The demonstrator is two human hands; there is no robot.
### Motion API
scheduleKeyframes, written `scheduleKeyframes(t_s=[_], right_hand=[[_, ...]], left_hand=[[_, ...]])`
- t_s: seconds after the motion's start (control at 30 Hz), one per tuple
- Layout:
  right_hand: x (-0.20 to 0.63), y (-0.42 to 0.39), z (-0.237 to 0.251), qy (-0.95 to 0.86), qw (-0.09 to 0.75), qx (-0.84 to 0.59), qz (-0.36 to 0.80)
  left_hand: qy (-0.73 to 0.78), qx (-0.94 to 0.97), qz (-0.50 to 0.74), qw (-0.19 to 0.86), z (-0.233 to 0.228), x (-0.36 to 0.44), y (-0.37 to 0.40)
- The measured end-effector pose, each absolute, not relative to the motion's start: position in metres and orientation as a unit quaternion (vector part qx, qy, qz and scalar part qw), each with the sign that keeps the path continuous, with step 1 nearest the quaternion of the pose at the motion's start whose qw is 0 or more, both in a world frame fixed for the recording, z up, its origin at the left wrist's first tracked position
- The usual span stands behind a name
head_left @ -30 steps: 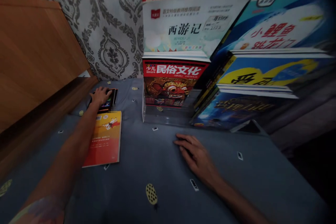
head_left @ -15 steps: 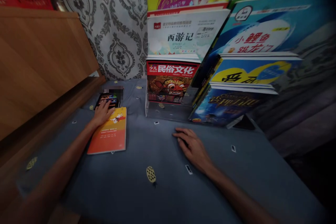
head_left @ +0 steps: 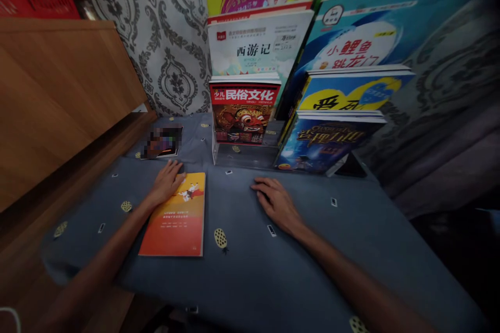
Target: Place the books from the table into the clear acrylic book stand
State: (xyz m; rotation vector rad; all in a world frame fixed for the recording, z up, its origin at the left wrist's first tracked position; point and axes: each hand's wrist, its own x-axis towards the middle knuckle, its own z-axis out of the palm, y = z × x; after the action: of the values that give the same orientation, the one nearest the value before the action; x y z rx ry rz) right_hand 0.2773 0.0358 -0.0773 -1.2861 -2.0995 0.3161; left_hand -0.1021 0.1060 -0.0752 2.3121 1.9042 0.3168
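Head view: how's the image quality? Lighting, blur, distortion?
Head view: dim overall, with dark vignetting at the right edge and corners. Wide-angle distortion bends the wooden panel and splays the books in the stand. A pixelated patch covers the dark book at the back. The left hand on the orange book and the right hand on the blue cloth look sharp.

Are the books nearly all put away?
Most look done: many books stand in the rack by the wall. In hand: the left hand rests on the top corner of the orange book, lying flat on the blue cloth. The right hand lies flat, holding nothing. Left: that book and a dark one behind it.
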Motion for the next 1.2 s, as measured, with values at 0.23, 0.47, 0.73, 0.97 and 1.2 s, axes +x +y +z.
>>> scheduleKeyframes(t_s=[0.23, 0.47, 0.73, 0.97, 1.2], right_hand=[[0.277, 0.037, -0.080, -0.800, 0.323, -0.491, 0.117], [0.280, 0.036, -0.083, -0.797, 0.347, -0.477, 0.129], [0.281, 0.039, -0.088, -0.800, 0.344, -0.476, 0.123], [0.281, 0.038, -0.089, -0.797, 0.365, -0.467, 0.119], [0.282, 0.037, -0.086, -0.801, 0.351, -0.468, 0.128]], left_hand=[[0.552, 0.813, 0.142, 0.121, -0.071, -0.036, 0.074], [0.445, 0.859, 0.199, 0.157, -0.064, 0.008, 0.069], [0.645, 0.743, 0.079, -0.157, -0.027, -0.089, 0.140], [0.678, 0.723, -0.006, -0.130, -0.035, -0.115, 0.168], [0.674, 0.732, -0.020, -0.098, -0.029, -0.126, 0.173]])
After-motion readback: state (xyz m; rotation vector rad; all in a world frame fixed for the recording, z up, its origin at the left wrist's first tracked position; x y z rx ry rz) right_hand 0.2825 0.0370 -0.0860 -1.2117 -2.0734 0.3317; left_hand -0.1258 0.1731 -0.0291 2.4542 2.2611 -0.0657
